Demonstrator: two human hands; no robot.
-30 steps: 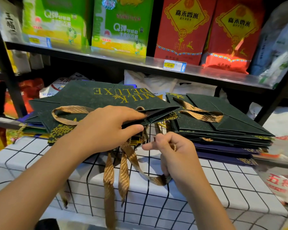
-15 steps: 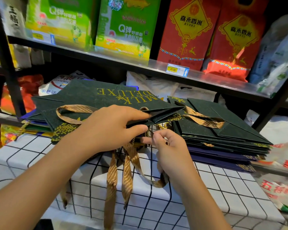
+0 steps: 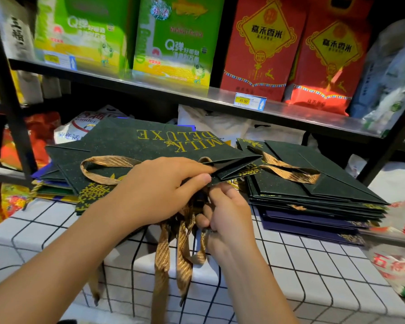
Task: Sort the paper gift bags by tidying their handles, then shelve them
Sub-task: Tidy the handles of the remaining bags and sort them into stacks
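Head view, mid-frame: left hand [image 3: 159, 192] clamps the top dark green gift bag [image 3: 150, 146] edge on the left stack, right hand [image 3: 225, 216] pinches gold ribbon handles [image 3: 173, 249] dangling below; handle-tidying step, next tuck ribbons flat inside.

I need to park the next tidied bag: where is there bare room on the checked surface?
Free: the checked cloth in front of the right stack, and the near-left patch below the left stack. Crowded: the centre, where both hands work the ribbon handles.
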